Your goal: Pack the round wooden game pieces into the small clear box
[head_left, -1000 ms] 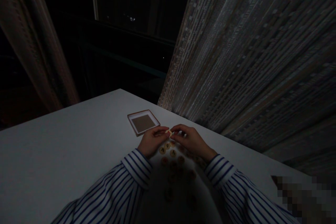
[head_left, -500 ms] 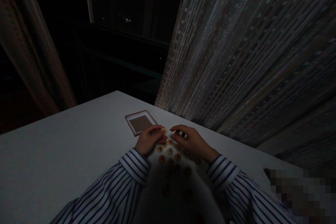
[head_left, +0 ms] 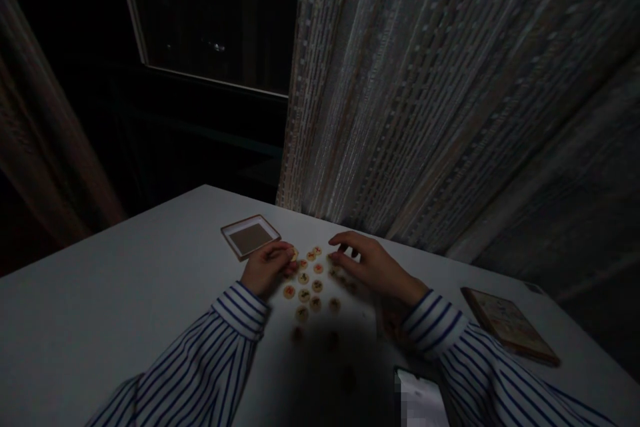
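Head view: left hand [head_left: 265, 268] pinches a round disc [head_left: 294, 253] between thumb and fingers, just right of the shallow tray [head_left: 251, 238]. Tray sits near the tabletop's [head_left: 145, 307] far corner, inboard of both far edges. Right hand [head_left: 375, 263] has thumb and index spread, near the right-hand far edge; can't tell if the thumb touches a disc there. Loose discs [head_left: 305, 295] lie between the hands and run toward the near side, dim in shadow. Wide white span from left sleeve [head_left: 200, 353] to left far edge. Right side tighter: phone [head_left: 423, 400] beside right sleeve [head_left: 465, 353], flat box [head_left: 510, 325] toward the right edge.
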The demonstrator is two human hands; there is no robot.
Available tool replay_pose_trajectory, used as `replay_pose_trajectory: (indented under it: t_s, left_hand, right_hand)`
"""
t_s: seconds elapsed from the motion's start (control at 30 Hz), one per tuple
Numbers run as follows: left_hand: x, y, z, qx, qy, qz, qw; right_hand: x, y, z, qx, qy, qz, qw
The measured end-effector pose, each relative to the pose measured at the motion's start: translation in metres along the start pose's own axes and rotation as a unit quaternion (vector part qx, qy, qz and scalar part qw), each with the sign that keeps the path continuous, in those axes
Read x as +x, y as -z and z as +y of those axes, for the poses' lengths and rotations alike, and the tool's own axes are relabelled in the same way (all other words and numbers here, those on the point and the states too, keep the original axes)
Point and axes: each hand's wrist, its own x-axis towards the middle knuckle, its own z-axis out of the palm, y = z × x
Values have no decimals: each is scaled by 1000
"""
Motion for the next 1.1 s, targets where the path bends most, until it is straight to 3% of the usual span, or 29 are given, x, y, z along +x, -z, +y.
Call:
replay_pose_trajectory:
  t_s: [0.1, 0.47, 0.83, 1.1]
  left_hand:
    - [-3, -1, -2, 29, -13, -32, 999]
    - [-20, -23, 3, 103, -46, -21, 993]
    - [-54, -68, 23, 135, -31, -84, 987]
    - [-61, -103, 21, 129, -47, -118, 983]
  right_hand:
    - [-18, 13, 4, -7, -14, 18, 1000]
    - [-85, 58, 23, -26, -97, 71, 992]
    - [-110, 60, 25, -6, -110, 120, 987]
    - [-123, 64, 19, -5, -91, 125, 988]
